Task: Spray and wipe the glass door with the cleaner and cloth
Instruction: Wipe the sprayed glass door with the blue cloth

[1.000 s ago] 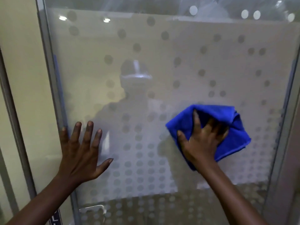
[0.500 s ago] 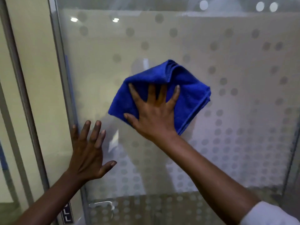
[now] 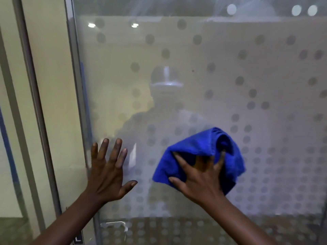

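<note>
Straight ahead of us, filling the head view, stands the glass door (image 3: 221, 71), a frosted pane printed with round grey dots that lie sparse toward twelve o'clock and crowd into tight rows toward six. Its surface is hazy and pale, with faint streaks near the top edge and a few small bright lights mirrored at eleven and one o'clock. A dim reflection of a person shows in the middle of the pane. Along the door's left edge runs a slim grey metal frame (image 3: 77, 96), and past it, at nine o'clock, we see a smooth cream wall panel (image 3: 53, 85) and a second grey upright. Low at seven o'clock a small dark label with a white letter L (image 3: 77, 239) sits at the foot of the frame, beside a piece of clear hardware we cannot make out.

Our left hand (image 3: 108, 172) lies flat against the glass at about seven o'clock, just beside the frame, fingers spread and straight, thumb out toward the right, holding nothing. Our right hand (image 3: 201, 175) is at about five o'clock, fingers splayed and pressing the blue cloth (image 3: 200, 144) onto the pane. That cloth is soft, napped microfibre, bunched into a rumpled mound that bulges above and to the right of the fingers. It is slightly blurred. No cleaner bottle appears in this view.
</note>
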A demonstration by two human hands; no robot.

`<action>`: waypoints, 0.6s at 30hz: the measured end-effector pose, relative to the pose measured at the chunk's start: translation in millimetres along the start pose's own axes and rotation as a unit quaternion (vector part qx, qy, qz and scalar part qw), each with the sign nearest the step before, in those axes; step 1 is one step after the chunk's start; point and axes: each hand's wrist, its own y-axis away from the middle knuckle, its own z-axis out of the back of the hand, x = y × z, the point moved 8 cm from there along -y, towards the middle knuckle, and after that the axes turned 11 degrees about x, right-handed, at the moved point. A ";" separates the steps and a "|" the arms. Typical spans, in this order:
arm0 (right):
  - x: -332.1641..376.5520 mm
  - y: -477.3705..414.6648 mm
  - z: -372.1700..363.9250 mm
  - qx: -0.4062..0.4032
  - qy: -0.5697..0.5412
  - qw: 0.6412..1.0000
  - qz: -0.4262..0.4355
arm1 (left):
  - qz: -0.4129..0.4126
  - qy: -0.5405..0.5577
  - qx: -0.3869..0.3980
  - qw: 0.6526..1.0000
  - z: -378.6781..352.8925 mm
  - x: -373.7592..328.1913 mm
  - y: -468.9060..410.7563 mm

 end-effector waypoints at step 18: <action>-7.7 -152.0 114.4 -0.095 -0.035 0.991 -0.090 | 0.025 -0.005 -0.029 0.999 6.3 1.4 -9.7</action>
